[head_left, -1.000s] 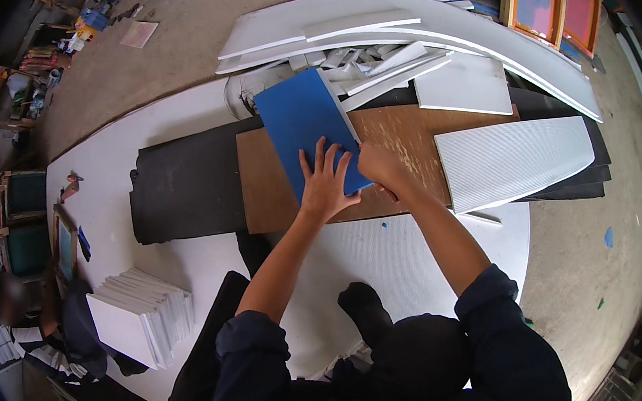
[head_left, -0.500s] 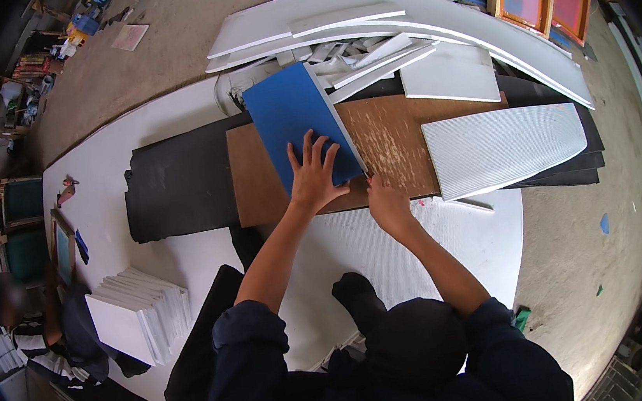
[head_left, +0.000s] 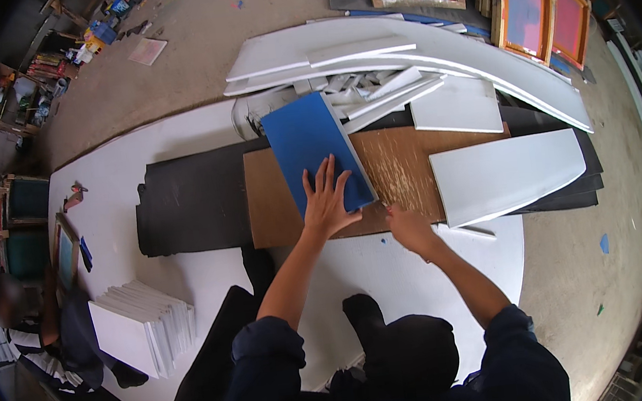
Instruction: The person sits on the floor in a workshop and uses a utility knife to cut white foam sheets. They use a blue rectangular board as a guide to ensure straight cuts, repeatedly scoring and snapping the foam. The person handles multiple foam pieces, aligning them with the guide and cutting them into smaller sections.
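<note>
A blue rectangular panel with a white edge [head_left: 302, 136] lies slanted on a scratched brown board [head_left: 399, 157]. My left hand [head_left: 326, 200] presses flat on the panel's near end, fingers stretched and thumb out by its near edge. Beside the panel's near right corner, my right hand [head_left: 412, 231] is closed around a thin-bladed cutter [head_left: 385, 204]. Only a little of the cutter's tip shows; the rest is hidden in my fist. Dark sheets [head_left: 192, 206] lie beneath the brown board.
White panels [head_left: 510, 173] rest to the right, with long white strips [head_left: 399, 47] and offcuts behind. A stack of white boards [head_left: 142, 325] stands at left, near a seated person [head_left: 61, 330]. Wooden-framed screens [head_left: 524, 15] lean at the far right.
The whole view has shifted, so the scene sits lower. My right hand has moved slightly away from the panel's corner, and my left fingers are a little closer together on the panel.
</note>
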{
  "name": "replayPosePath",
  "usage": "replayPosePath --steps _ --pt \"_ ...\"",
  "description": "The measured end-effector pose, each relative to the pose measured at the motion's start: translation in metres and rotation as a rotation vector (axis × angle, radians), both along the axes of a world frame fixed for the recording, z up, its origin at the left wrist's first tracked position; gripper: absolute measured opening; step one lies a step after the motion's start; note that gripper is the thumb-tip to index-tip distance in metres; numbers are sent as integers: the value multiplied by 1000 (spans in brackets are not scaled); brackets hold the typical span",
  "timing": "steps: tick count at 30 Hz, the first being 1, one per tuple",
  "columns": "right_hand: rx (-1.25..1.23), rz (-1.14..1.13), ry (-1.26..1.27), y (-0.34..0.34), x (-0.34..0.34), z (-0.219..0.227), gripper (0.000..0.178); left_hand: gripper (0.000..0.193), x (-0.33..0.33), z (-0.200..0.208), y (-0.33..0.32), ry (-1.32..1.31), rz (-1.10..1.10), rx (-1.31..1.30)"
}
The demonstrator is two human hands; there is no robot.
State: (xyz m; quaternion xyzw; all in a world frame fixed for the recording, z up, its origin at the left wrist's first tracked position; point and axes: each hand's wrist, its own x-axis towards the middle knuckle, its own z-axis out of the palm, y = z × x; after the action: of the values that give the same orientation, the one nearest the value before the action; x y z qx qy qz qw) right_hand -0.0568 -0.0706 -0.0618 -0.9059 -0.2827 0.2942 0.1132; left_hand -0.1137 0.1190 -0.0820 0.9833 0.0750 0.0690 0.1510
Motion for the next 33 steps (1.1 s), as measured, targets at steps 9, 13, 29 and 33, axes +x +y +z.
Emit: replayPosePath --steps 9,13,29,33 --pt "239 5 -204 155 142 12 32 103 1 5 0 63 27 20" --pt "227 -20 -260 194 171 -30 31 102 4 3 -1 77 22 -11" --pt "-323 55 183 239 170 27 22 103 2 3 4 82 40 -8" --pt "-192 73 362 182 149 18 24 103 4 4 1 60 42 -10"
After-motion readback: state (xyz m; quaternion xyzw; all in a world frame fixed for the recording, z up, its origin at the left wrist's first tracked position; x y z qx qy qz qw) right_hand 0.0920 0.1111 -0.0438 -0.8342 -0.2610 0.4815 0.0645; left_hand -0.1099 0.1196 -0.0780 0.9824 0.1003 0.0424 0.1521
